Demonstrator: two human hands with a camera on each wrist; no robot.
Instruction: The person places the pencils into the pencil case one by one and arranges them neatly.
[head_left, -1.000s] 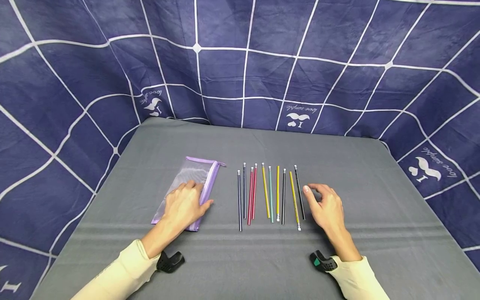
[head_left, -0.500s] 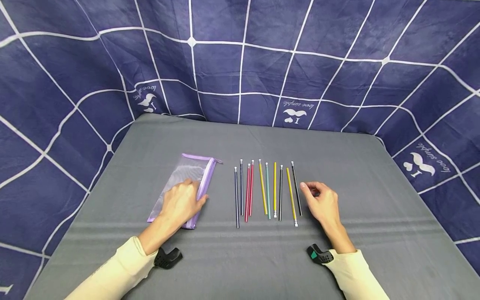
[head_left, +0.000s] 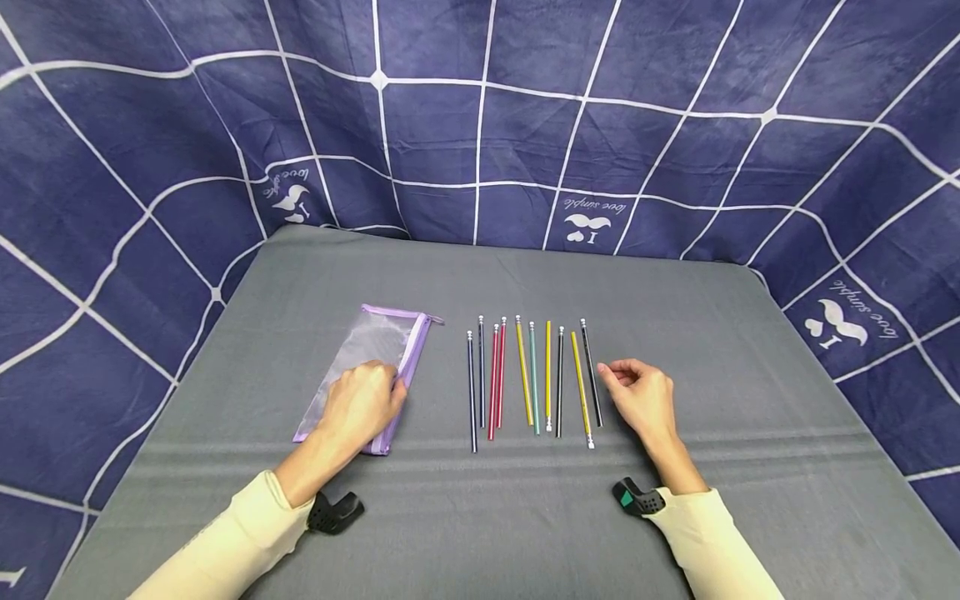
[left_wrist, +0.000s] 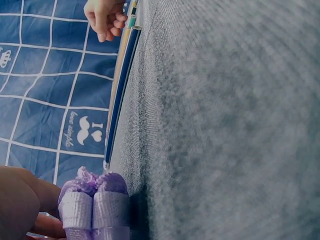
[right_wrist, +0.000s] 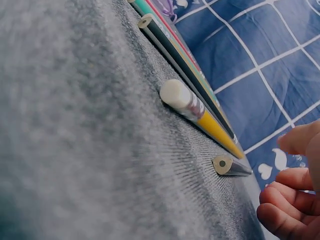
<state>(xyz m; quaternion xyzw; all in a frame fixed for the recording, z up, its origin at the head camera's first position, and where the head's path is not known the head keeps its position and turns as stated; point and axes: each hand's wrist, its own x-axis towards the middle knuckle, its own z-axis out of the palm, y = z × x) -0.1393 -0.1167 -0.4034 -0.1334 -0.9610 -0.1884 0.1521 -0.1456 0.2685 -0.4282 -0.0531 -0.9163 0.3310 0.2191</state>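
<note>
A mesh pencil pouch (head_left: 370,336) with purple edging lies flat on the left half of the table. My left hand (head_left: 362,400) is on it, fingers curled and thumb against the zipper strip (head_left: 411,354), gripping the pouch; the fingertips are hidden. To its right lies a spaced row of pencils: dark blue (head_left: 472,400), red (head_left: 492,392), yellow (head_left: 523,375), green (head_left: 534,383) and black (head_left: 560,383). My right hand (head_left: 643,396) hovers beside the rightmost black pencil (head_left: 592,375), fingers loosely curled. In the right wrist view its fingers (right_wrist: 285,205) hold nothing.
A grey cloth covers the table (head_left: 480,517). Blue curtain (head_left: 525,125) with white grid lines hangs along the back and sides. A black wrist device (head_left: 335,512) sits at the left cuff and another (head_left: 637,497) at the right.
My left thumb has drawn in from sticking out to lying against the zipper strip. My right fingertips have come closer together. The head view has shifted slightly; pouch and pencils stay in place.
</note>
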